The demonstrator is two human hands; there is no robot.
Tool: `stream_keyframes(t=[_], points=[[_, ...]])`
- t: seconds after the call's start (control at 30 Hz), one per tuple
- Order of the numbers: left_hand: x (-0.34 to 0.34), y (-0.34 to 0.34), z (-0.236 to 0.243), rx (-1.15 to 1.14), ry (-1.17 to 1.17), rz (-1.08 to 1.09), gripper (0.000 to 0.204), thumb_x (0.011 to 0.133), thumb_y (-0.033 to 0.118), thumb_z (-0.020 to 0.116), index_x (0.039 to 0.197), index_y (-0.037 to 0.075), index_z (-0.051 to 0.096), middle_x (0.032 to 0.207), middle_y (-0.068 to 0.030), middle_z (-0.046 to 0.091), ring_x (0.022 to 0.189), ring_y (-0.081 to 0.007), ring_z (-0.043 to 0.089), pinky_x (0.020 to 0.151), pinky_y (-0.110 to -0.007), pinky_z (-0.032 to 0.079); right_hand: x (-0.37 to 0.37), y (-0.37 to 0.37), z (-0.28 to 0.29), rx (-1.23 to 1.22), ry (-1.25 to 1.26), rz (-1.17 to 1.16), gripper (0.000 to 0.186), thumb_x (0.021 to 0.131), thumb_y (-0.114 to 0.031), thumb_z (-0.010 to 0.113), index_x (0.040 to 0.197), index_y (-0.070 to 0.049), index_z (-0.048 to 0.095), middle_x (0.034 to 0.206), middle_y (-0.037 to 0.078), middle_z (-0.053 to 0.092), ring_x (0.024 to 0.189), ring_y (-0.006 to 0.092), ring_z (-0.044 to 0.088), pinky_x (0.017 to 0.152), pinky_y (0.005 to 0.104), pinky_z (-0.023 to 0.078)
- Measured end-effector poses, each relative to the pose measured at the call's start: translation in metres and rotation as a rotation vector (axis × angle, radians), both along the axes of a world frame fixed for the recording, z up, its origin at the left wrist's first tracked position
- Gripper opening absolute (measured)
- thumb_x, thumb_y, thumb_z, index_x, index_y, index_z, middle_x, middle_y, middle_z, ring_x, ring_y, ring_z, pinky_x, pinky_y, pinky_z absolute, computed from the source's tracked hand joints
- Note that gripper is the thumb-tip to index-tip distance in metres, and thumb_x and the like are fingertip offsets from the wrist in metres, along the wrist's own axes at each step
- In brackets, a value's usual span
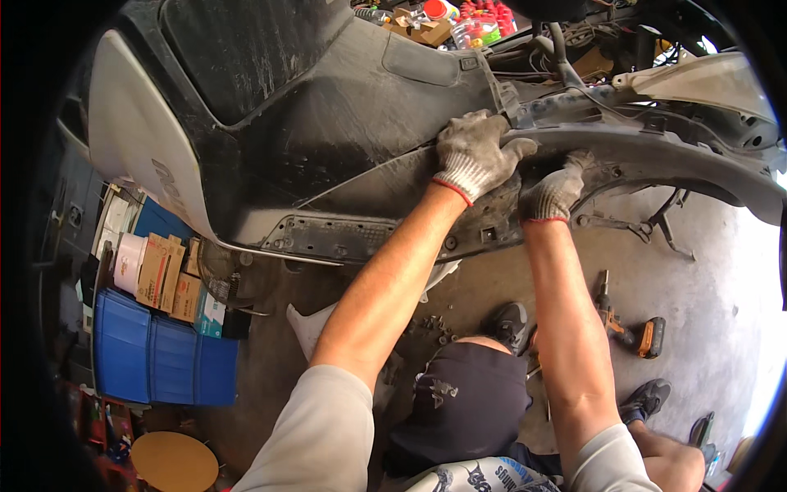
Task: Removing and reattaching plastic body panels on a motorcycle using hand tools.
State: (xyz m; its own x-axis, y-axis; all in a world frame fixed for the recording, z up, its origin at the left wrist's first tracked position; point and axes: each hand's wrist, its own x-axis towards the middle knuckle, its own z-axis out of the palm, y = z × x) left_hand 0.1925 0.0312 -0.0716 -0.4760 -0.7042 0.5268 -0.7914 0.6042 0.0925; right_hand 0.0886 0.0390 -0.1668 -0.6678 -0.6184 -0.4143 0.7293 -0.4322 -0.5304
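My left hand [479, 156], in a dirty knit glove with a red cuff, has its fingers curled over the upper edge of a dusty black plastic body panel [328, 123], thumb pointing right. My right hand [551, 190], gloved likewise, grips the long dark curved trim [680, 160] just to the right, its fingertips partly hidden. Below the panel runs a perforated metal strip [328, 235]. A white side panel [139, 107] forms the vehicle's left end.
Exposed frame [566, 57] with cables is at top right; assorted bottles [484, 25] lie beyond. Cardboard boxes [160, 279] and blue bins [156, 353] stand left, near a round board [172, 459]. A drill [615, 324], battery [652, 336], several small fasteners [434, 328] and a white piece [305, 320] lie below.
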Motion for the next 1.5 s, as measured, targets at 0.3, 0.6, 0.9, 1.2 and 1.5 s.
stream_keyframes(t=[0.3,0.6,0.9,1.2,1.5], points=[[0.007,0.021,-0.017,-0.16,0.003,-0.116,0.056,0.077,0.067,0.061,0.083,0.012,0.065,0.099,-0.017,0.064,0.096,-0.0374,0.06,0.082,-0.05,0.047,0.005,0.057,0.009,-0.399,-0.097,0.131,0.05,0.099,-0.052,0.041,0.123,-0.012,0.058,0.116,0.007,0.065,0.103,0.0268,0.06,0.091,0.0453,0.047],[0.025,0.037,0.008,0.045,-0.073,0.002,0.047,0.084,0.051,0.064,0.111,0.013,0.064,0.116,-0.0178,0.06,0.111,-0.0384,0.056,0.094,-0.05,0.045,-0.016,0.068,0.0,-0.456,-0.007,0.356,0.049,0.102,-0.049,0.036,0.122,-0.01,0.058,0.115,0.01,0.064,0.11,0.0306,0.058,0.098,0.0547,0.044],[0.069,0.034,0.012,0.092,0.003,0.084,0.046,0.082,0.035,0.07,0.121,0.014,0.059,0.119,-0.0174,0.057,0.115,-0.0363,0.053,0.095,-0.048,0.046,-0.006,0.063,0.016,-0.403,-0.037,0.411,0.048,0.101,-0.048,0.041,0.132,-0.013,0.052,0.135,0.01,0.052,0.124,0.0331,0.049,0.099,0.0568,0.042],[0.057,0.033,0.005,0.118,0.039,0.168,0.039,0.081,0.03,0.07,0.113,0.009,0.06,0.12,-0.0176,0.057,0.118,-0.0351,0.05,0.096,-0.048,0.046,0.019,0.045,0.01,-0.423,-0.165,0.531,0.053,0.1,-0.054,0.037,0.133,-0.016,0.052,0.137,0.009,0.051,0.13,0.033,0.044,0.104,0.0587,0.035],[0.097,0.007,0.016,-0.116,0.281,-0.077,0.019,0.089,0.023,0.056,0.099,0.01,0.066,0.09,-0.0164,0.067,0.088,-0.037,0.064,0.082,-0.045,0.051,0.045,0.045,-0.001,-0.372,-0.039,0.593,0.063,0.097,-0.062,0.036,0.138,-0.016,0.047,0.142,0.007,0.048,0.13,0.0318,0.042,0.101,0.0545,0.037]])
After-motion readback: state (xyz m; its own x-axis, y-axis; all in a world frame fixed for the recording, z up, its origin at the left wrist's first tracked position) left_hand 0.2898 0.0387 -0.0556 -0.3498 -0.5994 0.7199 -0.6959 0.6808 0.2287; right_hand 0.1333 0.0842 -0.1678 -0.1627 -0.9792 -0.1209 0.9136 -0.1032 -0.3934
